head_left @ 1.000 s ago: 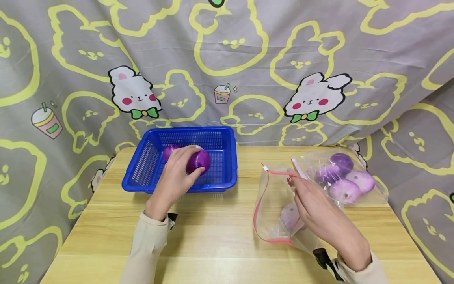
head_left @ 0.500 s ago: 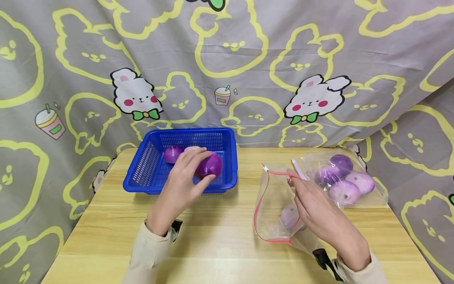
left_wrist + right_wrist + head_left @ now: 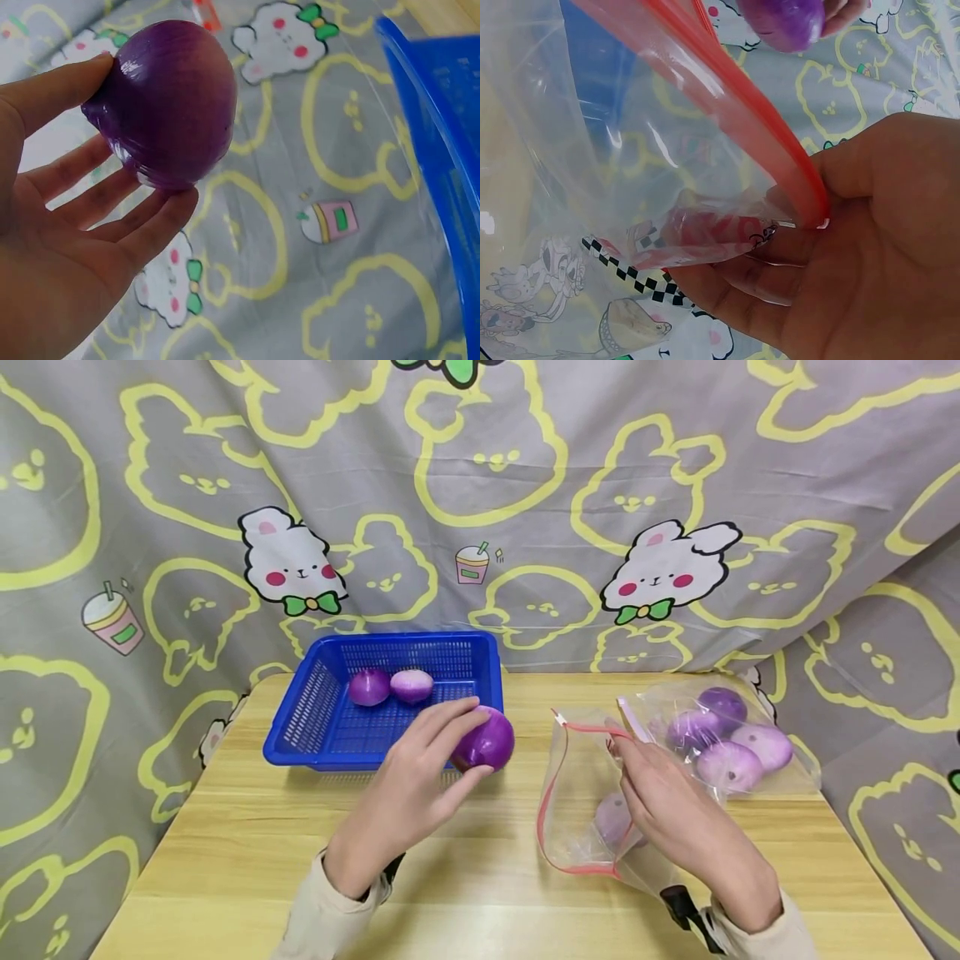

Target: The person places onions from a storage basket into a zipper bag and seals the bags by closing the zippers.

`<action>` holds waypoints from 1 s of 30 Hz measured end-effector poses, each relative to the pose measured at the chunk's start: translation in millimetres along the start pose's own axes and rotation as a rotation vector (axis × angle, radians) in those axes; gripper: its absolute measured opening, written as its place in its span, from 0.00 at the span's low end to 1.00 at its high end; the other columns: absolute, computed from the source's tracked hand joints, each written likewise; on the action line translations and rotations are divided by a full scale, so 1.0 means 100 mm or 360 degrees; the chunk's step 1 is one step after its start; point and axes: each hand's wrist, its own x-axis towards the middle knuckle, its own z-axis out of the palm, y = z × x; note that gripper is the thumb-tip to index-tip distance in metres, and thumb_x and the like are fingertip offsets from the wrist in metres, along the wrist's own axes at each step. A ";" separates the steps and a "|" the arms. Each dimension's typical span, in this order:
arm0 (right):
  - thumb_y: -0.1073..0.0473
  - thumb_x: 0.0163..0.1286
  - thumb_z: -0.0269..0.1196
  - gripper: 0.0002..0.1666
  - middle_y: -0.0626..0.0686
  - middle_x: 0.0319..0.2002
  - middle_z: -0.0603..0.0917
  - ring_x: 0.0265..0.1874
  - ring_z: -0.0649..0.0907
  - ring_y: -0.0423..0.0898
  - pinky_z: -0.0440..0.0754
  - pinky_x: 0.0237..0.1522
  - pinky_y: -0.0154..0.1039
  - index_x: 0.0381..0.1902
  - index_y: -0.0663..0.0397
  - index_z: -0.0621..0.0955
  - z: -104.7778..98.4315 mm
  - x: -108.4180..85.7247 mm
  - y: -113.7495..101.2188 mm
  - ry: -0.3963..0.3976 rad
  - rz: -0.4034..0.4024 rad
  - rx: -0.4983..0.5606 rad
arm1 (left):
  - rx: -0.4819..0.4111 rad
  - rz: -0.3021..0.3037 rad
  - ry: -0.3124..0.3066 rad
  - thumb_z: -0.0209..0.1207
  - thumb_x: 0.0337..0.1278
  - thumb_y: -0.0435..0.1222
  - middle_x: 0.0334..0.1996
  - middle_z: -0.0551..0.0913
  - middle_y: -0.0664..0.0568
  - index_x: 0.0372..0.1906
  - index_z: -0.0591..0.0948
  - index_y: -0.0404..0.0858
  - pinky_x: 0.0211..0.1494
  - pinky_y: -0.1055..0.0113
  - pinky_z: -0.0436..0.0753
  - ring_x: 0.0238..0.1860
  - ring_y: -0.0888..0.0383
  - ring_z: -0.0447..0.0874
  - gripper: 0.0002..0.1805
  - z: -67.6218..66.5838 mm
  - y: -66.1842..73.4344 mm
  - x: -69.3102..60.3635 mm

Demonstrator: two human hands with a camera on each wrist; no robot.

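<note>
My left hand grips a purple onion between thumb and fingers, just off the front right corner of the blue basket. In the left wrist view the glossy onion is held by the fingertips. A clear zip bag with a red zip edge gapes towards the left. My right hand pinches the bag's rim at the zip, as the right wrist view shows at the red strip. One pale purple onion lies inside, partly hidden by that hand.
Two onions remain side by side in the basket. Behind the right hand lies another clear bag with a lilac zip, holding several onions. A patterned cloth hangs behind the wooden table.
My left hand has lifted the onion out of the basket and carried it right, towards the red-edged bag. The right hand and both bags have stayed nearly still.
</note>
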 end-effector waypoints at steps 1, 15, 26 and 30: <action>0.70 0.72 0.52 0.15 0.60 0.48 0.84 0.51 0.82 0.58 0.78 0.54 0.57 0.55 0.65 0.74 0.00 0.00 0.00 -0.0006 0.0004 -0.0003 | -0.0016 0.0022 -0.0008 0.71 0.54 0.38 0.65 0.74 0.46 0.63 0.76 0.38 0.68 0.57 0.73 0.67 0.51 0.70 0.31 0.01 0.03 0.00; 0.67 0.71 0.53 0.24 0.64 0.59 0.79 0.57 0.79 0.60 0.77 0.58 0.58 0.64 0.68 0.71 0.00 -0.02 -0.11 -0.0116 0.0048 -0.0021 | -0.0190 0.0389 -0.0063 0.70 0.55 0.39 0.64 0.74 0.45 0.64 0.75 0.37 0.67 0.65 0.73 0.66 0.52 0.72 0.32 0.24 0.45 -0.03; 0.67 0.73 0.53 0.24 0.57 0.61 0.79 0.59 0.79 0.54 0.78 0.58 0.55 0.67 0.58 0.71 -0.10 -0.10 -0.22 -0.0143 0.0032 0.0043 | -0.0584 0.0374 -0.0523 0.66 0.62 0.40 0.66 0.71 0.50 0.64 0.73 0.40 0.65 0.76 0.71 0.68 0.61 0.68 0.27 0.47 0.57 -0.07; 0.68 0.72 0.55 0.24 0.52 0.53 0.83 0.55 0.81 0.50 0.80 0.55 0.51 0.65 0.56 0.72 -0.13 -0.12 -0.24 -0.0146 -0.0029 0.0028 | -0.0422 0.0376 -0.0491 0.65 0.63 0.39 0.65 0.72 0.48 0.64 0.73 0.39 0.65 0.73 0.72 0.67 0.59 0.70 0.26 0.47 0.53 -0.08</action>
